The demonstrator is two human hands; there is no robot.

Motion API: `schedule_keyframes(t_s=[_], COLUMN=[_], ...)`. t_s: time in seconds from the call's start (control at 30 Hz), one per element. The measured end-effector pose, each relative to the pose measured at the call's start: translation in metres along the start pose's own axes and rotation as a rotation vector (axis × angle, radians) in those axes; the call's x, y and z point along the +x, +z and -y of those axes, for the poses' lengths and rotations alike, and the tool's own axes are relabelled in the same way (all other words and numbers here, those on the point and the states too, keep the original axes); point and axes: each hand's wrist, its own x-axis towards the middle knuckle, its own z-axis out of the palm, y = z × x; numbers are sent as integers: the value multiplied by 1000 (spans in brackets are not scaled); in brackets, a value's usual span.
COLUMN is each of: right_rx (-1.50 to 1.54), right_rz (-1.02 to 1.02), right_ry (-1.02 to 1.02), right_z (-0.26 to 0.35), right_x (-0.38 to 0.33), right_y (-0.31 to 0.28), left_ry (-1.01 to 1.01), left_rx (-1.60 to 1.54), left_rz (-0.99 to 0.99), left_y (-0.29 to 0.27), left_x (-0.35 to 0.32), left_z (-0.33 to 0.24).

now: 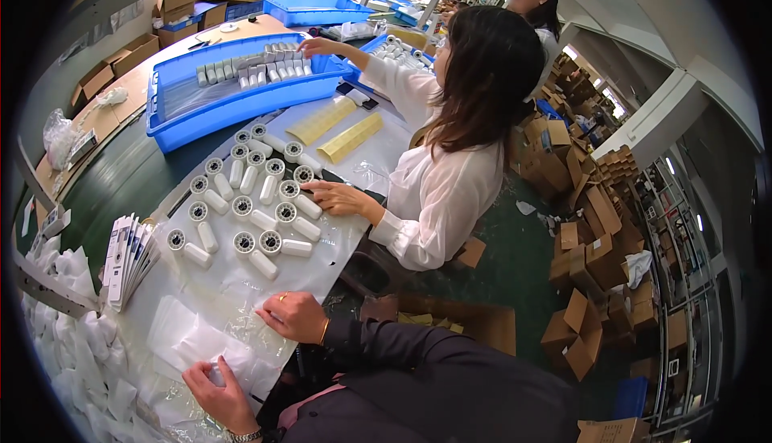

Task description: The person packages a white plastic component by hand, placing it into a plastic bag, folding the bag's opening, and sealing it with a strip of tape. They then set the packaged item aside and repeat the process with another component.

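My left hand [215,393], with a watch at the wrist, grips the near end of a clear plastic bag [197,338] lying on the white table cover. My right hand [293,316], wearing a ring and a bracelet, has its fingers curled down on the far edge of the same crinkled plastic. Just beyond it lie rows of white cylindrical parts with round grey-and-white end caps [249,210]. Whether anything is inside the bag I cannot tell.
A co-worker in a white blouse sits to my right, one hand [338,198] on the cylinders, the other hand [318,45] reaching into a blue bin [173,121] of grey parts. A stack of leaflets [129,258] and white pouches [72,322] lie left. Yellow strips [346,137] lie beyond.
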Motion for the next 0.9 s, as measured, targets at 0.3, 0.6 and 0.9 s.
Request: schedule_keyframes(t_s=[0.3,0.6,0.9], right_rx=[-16,-24,-12], right_rz=[-3,-4,-21], right_ry=[0,12,20], right_z=[0,1,-3], right_x=[-1,-1,-2], right_y=[1,1,4], left_ry=[-6,7,-130], left_rx=[21,59,-47], left_rz=[1,-13,-114], left_y=[0,-2,6], left_x=[-1,-1,-6], left_z=[4,1,22])
